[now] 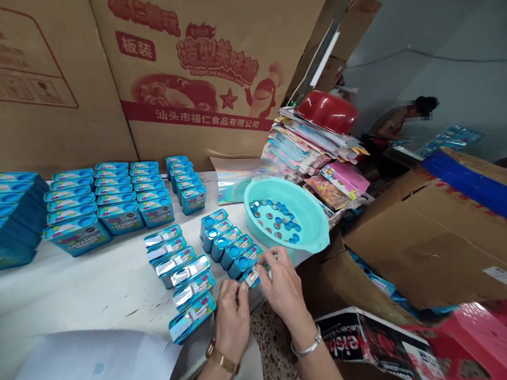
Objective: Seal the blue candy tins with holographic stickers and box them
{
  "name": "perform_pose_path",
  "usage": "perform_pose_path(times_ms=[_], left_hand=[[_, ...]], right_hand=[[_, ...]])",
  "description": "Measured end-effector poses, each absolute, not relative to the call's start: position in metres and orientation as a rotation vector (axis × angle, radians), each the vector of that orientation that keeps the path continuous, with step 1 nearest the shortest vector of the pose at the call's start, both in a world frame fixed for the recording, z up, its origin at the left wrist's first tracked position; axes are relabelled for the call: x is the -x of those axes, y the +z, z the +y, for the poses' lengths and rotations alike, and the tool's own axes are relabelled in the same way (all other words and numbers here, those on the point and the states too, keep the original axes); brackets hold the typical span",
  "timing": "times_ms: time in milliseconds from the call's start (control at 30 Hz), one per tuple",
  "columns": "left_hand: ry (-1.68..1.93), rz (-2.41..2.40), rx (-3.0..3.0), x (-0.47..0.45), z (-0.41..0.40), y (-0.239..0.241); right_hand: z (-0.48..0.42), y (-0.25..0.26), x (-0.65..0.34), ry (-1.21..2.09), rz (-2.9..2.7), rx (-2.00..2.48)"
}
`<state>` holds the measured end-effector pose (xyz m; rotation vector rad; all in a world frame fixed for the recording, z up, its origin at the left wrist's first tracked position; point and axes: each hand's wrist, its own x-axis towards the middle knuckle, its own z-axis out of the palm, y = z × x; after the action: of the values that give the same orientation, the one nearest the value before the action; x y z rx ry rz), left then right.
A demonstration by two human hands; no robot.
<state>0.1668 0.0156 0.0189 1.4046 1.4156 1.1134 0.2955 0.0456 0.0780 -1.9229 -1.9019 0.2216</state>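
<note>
My right hand (282, 282) is closed over a small blue tin (252, 277) at the front of a slanting row, thumb and fingers on its lid. At the tin's left end, my left hand (232, 311) has its fingers curled together; anything pinched in them is hidden. Behind that tin, more blue tins (234, 248) stand in line with round hollows in their lids. To the left, another row of blue tins (193, 290) has silvery strips across the tops. A turquoise basin (312, 226) holds many small blue and silver discs (282, 214).
Blocks of blue tins (80, 235) stand along the back of the white table (124, 284), before large cardboard boxes (189, 59). A paper stack (307, 144) carries a red bowl (326, 112). Open cartons (421, 234) and a pink stool (492, 334) are right. Another person (389, 122) sits beyond.
</note>
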Motion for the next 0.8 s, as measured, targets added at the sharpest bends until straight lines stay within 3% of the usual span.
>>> perform_pose_path(times_ms=[267, 467, 533, 667, 800], left_hand=[[1.069, 1.426, -1.256, -0.175, 0.019, -0.003], [1.092, 1.089, -1.461, -0.126, -0.048, 0.057], [1.276, 1.147, -1.545, -0.086, -0.051, 0.079], [1.639, 1.470, -1.338, -0.003, 0.019, 0.093], [1.336, 1.388, -1.248, 0.033, 0.106, 0.075]], right_hand=[[0.049, 0.064, -0.302, 0.356, -1.630, 1.920], [0.008, 0.059, -0.277, 0.298, -1.416, 1.622], [-0.022, 0.050, -0.257, 0.458, -1.318, 1.479], [-0.054, 0.023, -0.212, 0.893, -1.426, 1.432], [-0.029, 0.009, -0.181, 0.935, -1.492, 1.362]])
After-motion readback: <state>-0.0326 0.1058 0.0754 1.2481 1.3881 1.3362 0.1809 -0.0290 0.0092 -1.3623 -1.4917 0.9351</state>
